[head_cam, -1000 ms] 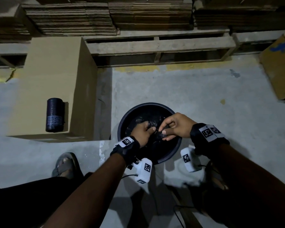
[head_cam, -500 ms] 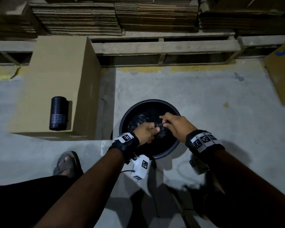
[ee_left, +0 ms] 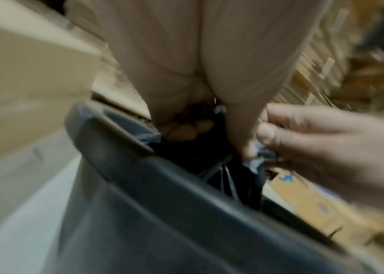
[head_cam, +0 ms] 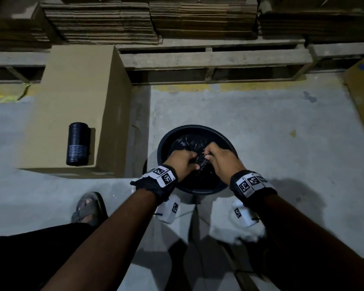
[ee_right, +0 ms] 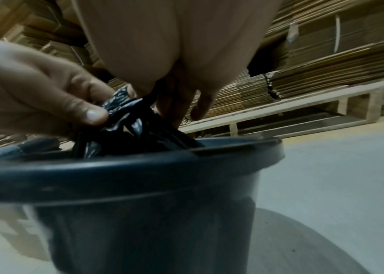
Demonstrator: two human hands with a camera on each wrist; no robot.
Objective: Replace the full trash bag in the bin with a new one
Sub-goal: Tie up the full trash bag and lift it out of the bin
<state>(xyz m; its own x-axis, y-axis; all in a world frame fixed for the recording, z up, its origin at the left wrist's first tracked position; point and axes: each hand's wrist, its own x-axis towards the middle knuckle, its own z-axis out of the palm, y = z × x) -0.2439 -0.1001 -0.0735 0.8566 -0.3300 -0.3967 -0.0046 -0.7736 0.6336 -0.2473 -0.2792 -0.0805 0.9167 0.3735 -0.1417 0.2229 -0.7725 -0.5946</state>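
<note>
Both hands moved closer together. Our left hand (head_cam: 182, 162) and right hand (head_cam: 223, 159) pinch bag (head_cam: 189, 143) top in bin (head_cam: 229, 141). Bag soft, slippery, maybe heavy; we hold bunched neck.

Hands (head_cam: 202, 160) hide the trash bag (head_cam: 185, 143) neck; roll (head_cam: 77, 143) label unreadable.

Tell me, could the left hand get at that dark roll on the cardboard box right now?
Probably not yet. The roll lies open on the box, but the left hand and right hand both grip the bag.
</note>
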